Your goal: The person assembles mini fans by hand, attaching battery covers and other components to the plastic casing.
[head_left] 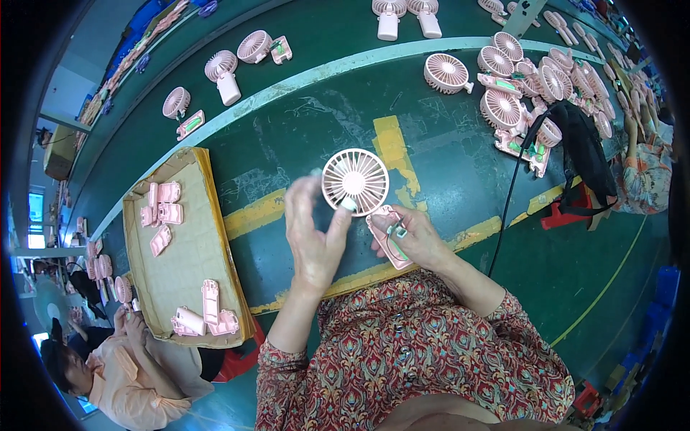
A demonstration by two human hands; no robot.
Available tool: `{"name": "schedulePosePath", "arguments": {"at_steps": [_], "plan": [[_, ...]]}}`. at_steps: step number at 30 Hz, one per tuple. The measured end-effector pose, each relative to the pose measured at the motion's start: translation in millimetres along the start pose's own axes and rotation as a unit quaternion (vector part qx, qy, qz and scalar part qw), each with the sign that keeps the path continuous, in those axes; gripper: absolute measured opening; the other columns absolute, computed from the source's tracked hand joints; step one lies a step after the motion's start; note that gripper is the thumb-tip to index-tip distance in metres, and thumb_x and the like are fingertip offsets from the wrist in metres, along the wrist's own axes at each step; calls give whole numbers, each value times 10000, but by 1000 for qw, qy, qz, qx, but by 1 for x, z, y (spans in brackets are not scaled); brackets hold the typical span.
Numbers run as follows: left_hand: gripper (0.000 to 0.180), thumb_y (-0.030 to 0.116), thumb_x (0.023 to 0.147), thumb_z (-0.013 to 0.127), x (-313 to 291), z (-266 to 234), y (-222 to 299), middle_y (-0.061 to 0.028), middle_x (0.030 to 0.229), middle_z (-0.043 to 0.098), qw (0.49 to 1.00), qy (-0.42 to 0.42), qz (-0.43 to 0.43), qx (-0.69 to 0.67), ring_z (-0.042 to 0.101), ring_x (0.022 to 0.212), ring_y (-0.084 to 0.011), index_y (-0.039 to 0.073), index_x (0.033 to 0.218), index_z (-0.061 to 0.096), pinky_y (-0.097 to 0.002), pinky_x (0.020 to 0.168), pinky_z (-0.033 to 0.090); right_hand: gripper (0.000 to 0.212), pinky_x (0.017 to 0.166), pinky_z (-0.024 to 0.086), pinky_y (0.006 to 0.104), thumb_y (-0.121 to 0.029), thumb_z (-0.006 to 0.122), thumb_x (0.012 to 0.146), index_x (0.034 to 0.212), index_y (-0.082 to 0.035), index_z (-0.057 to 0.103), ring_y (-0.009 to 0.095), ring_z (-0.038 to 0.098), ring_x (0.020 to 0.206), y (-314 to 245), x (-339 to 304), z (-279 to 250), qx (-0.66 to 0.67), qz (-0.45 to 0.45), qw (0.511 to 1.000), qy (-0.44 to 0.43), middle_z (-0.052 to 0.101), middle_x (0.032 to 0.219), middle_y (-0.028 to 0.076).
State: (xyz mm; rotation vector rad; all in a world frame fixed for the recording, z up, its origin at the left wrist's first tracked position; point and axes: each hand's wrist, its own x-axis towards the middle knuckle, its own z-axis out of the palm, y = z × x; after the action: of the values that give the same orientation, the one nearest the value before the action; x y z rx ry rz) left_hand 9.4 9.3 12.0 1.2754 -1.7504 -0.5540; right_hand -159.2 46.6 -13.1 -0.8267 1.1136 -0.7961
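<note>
Over the near middle of the tabletop (445, 194), the fan (353, 179) sits by the left hand (315, 241) — fingers loosely spread, thumb at its edge — while the right hand (422, 241) pinches the opened handle (395, 256) below. It should be light and stiff, its thin ribs fragile; handle or outer ring suits gripping.

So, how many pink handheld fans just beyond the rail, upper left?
3: left fan by an open handle shell, middle fan with handle attached, right fan by another shell. Others may be hidden farther back.
</note>
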Motion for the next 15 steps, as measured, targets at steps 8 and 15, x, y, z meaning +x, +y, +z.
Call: {"name": "schedulePosePath", "arguments": {"at_steps": [8,15], "plan": [[102,21,799,644,-21,16,12,-67,819,630,947,-194,-168,-194,577,695,-134,-1,896,625,-251,662,471,204,540,515,254,-60,499,885,1065,31,529,134,636,638,9,11,-1,-86,-49,995,10,639,810,81],[208,8,885,555,-25,20,-13,-80,837,638,826,-197,-330,-413,596,697,-97,-24,1086,509,-224,619,497,268,573,526,231,-222,385,985,1031,9,514,119,622,672,27,22,-6,57,-12,998,-1,607,802,62]]}}
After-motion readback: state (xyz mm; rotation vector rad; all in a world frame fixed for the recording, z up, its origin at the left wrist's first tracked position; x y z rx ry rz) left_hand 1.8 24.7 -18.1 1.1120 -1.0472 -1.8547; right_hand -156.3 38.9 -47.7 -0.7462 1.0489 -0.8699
